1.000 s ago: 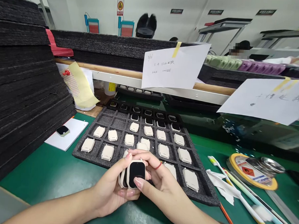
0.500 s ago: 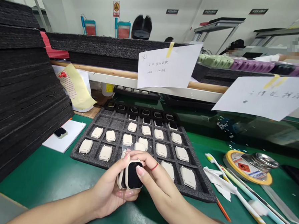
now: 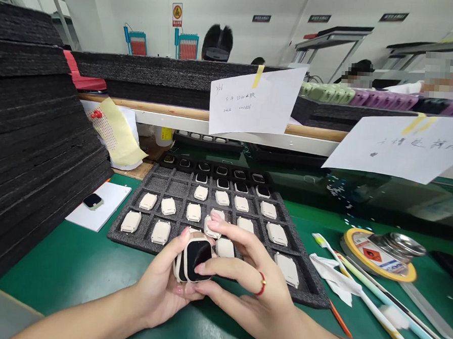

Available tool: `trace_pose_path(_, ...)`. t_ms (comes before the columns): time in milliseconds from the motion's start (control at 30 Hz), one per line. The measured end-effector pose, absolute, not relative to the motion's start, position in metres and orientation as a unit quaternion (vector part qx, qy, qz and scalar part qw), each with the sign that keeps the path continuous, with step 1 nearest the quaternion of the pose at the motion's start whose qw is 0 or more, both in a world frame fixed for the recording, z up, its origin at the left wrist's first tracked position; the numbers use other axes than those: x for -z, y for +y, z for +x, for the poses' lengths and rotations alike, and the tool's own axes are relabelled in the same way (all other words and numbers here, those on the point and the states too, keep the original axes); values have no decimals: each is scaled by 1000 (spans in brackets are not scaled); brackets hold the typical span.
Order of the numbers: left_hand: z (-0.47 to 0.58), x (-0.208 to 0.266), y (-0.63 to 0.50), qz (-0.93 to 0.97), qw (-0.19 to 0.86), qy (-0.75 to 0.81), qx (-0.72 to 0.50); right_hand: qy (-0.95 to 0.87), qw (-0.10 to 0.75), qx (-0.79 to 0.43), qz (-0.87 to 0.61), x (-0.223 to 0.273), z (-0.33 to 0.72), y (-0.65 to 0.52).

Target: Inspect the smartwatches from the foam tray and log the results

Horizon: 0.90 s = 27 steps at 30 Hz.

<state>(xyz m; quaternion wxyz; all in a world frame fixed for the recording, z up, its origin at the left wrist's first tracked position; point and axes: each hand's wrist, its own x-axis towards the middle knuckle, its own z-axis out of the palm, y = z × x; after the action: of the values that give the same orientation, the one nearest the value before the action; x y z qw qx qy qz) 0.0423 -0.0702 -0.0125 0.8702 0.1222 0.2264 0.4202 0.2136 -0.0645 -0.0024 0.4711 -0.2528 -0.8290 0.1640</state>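
Observation:
My left hand (image 3: 163,282) is closed around a small stack of cream-cased smartwatches, at least two, held just in front of the foam tray. The front smartwatch (image 3: 198,259) shows its black screen towards me. My right hand (image 3: 253,277), a red ring on its index finger, has that fingertip on the screen and the thumb at the lower edge. Its other fingers stretch out over the tray. Beyond the hands lies the black foam tray (image 3: 122,239), with cream watch cases (image 3: 160,233) in many of its compartments, mostly back side up. My right hand covers part of it.
Tall black foam stacks (image 3: 34,144) stand at left, beside a white pad (image 3: 110,211) bearing another watch (image 3: 92,201). Toothbrushes (image 3: 371,308), a tissue (image 3: 337,276), a tape roll (image 3: 358,257) and a metal-topped container (image 3: 401,244) lie right. A paper-hung shelf (image 3: 164,118) crosses behind.
My right hand has shifted from covering the top of the watches to their right side, with its fingers spread further. The held smartwatches have moved slightly left.

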Motion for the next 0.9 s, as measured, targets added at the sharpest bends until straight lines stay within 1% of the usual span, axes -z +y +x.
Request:
trace_pose_path(167,43,13,-71,148,871,212,-417,-843,461,-144,-237,5,214,-65)
trace_pose_path(333,42,11,-70,155,875,211,-408,-846,455,-186,-204,1,218,-66)
trace_pose_path(433,41,10,-69,163,873,198,-414,-823,487,-213,-199,0,220,-67)
trace_pose_path(567,39,9,-68,156,875,196,-414,-788,533,-219,-216,-1,225,-68)
trace_pose_path(767,38,9,-68,169,880,183,-405,-730,599,-175,-280,-11,228,-62)
trace_pose_path(900,38,9,-69,190,879,175,-400,-703,632,-153,-287,-18,229,-57)
